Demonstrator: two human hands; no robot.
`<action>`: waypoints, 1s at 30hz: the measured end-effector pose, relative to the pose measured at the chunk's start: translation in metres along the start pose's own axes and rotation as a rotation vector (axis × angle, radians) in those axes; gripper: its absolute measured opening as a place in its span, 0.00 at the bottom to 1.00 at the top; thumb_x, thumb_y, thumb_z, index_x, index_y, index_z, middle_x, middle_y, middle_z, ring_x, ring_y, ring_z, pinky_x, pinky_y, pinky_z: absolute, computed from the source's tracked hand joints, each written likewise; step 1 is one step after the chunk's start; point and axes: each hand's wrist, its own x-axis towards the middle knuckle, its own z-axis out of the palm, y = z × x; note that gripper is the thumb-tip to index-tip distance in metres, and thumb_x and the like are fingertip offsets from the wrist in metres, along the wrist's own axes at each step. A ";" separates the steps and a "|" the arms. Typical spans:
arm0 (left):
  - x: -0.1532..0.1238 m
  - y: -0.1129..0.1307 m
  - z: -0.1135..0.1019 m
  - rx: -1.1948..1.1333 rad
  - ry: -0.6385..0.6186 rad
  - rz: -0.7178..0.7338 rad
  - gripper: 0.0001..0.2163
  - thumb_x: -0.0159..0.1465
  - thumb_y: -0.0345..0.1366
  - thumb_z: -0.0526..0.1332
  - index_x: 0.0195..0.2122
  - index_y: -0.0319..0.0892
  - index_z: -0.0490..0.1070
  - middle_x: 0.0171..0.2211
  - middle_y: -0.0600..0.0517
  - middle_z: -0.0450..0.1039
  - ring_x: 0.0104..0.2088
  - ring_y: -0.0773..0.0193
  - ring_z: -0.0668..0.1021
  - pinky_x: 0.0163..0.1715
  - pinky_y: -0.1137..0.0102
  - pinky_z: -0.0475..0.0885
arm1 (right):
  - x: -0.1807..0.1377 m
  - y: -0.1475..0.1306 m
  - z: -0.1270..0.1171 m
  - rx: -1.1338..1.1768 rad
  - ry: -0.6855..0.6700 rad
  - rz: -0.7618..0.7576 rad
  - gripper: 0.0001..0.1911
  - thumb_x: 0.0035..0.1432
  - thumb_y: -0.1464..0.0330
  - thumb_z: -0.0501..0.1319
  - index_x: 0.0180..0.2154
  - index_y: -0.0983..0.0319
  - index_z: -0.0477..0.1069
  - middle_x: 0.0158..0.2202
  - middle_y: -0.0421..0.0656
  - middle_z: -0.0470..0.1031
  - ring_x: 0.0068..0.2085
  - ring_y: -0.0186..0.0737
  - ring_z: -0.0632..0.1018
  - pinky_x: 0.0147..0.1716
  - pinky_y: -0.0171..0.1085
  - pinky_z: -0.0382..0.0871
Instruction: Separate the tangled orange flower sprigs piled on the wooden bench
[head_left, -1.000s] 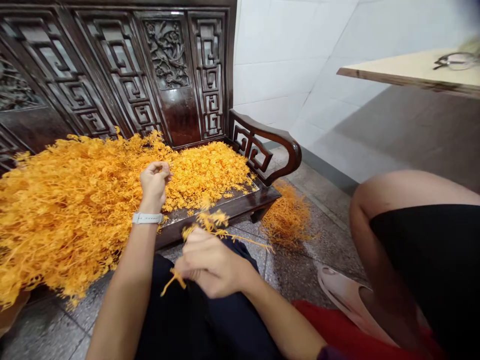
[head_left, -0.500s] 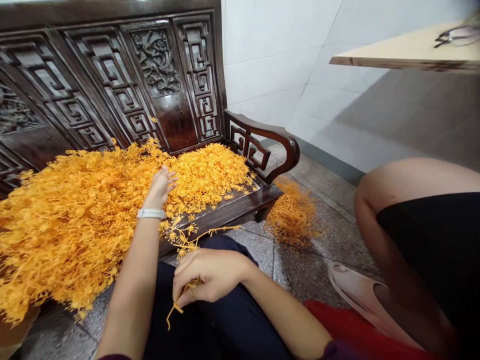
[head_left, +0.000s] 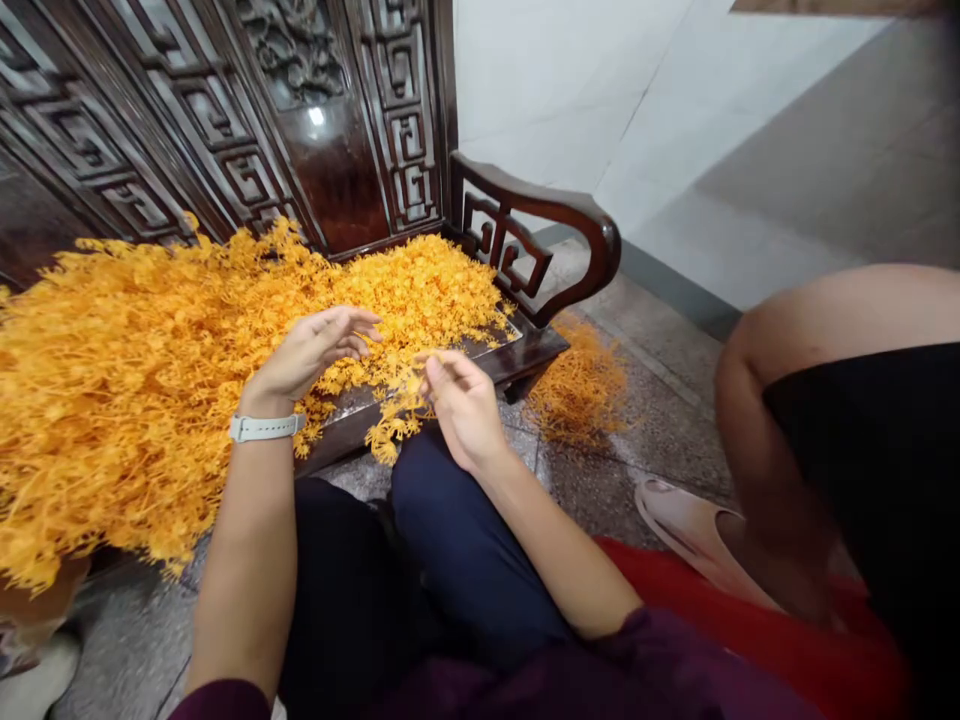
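Observation:
A sprig of orange-yellow, plastic-looking artificial flowers hangs over my knee, its stem pinched between the thumb and fingers of my right hand. Just left of it, my left hand, with a pale watch strap at the wrist, is raised over the bench edge. Its fingers are loosely curled and apart, with nothing visible in them. Behind that hand spreads a big heap of flowered sprigs. A lower pile of loose flower heads lies at the bench's right end.
The carved dark wooden bench has a curved armrest on the right. Bare orange stems are heaped on the floor past the bench end. Another person's bent knee and a pale slipper are at the right, beside something red.
My right hand has moved forward and up with a sprig, close to my left hand. My left hand has turned inward from above the heap. The view has tilted down.

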 end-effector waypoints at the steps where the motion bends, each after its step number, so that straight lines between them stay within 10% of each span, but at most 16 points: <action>1: -0.003 0.004 0.007 0.056 -0.063 0.020 0.24 0.66 0.55 0.67 0.50 0.40 0.82 0.46 0.40 0.82 0.39 0.61 0.83 0.41 0.70 0.78 | 0.002 0.001 0.000 0.024 0.056 0.014 0.11 0.59 0.59 0.71 0.40 0.58 0.79 0.37 0.38 0.79 0.33 0.32 0.76 0.39 0.35 0.73; 6: -0.008 0.014 0.039 0.242 -0.164 0.063 0.21 0.58 0.52 0.74 0.45 0.41 0.83 0.37 0.45 0.83 0.36 0.60 0.82 0.37 0.69 0.77 | 0.004 0.005 0.002 0.040 0.088 0.023 0.13 0.57 0.60 0.72 0.38 0.59 0.74 0.32 0.38 0.79 0.35 0.34 0.79 0.40 0.36 0.75; 14: -0.003 0.008 0.045 0.092 0.102 0.224 0.18 0.68 0.52 0.66 0.33 0.40 0.79 0.33 0.46 0.80 0.31 0.65 0.79 0.33 0.69 0.75 | 0.002 0.012 0.003 -0.093 0.080 -0.056 0.13 0.59 0.61 0.72 0.36 0.59 0.72 0.29 0.37 0.79 0.31 0.33 0.79 0.35 0.34 0.73; 20: -0.010 0.013 0.046 0.220 -0.124 0.129 0.18 0.58 0.51 0.75 0.37 0.40 0.82 0.29 0.49 0.79 0.27 0.65 0.77 0.28 0.70 0.71 | -0.001 0.007 0.002 -0.201 0.121 -0.141 0.12 0.58 0.60 0.72 0.38 0.58 0.73 0.32 0.38 0.80 0.32 0.34 0.80 0.37 0.36 0.75; 27: 0.004 -0.005 0.053 0.010 0.028 0.179 0.15 0.53 0.42 0.79 0.25 0.38 0.77 0.24 0.51 0.75 0.24 0.67 0.74 0.26 0.70 0.68 | -0.007 0.007 0.005 -0.273 -0.084 -0.254 0.05 0.65 0.65 0.68 0.38 0.58 0.74 0.28 0.37 0.79 0.30 0.35 0.81 0.31 0.35 0.73; 30: 0.022 -0.018 0.045 -0.175 0.303 0.224 0.10 0.58 0.34 0.73 0.25 0.40 0.73 0.25 0.53 0.73 0.23 0.70 0.73 0.24 0.72 0.68 | -0.023 0.003 0.016 -0.331 -0.285 -0.445 0.04 0.67 0.71 0.64 0.37 0.59 0.75 0.30 0.39 0.80 0.31 0.35 0.81 0.32 0.37 0.74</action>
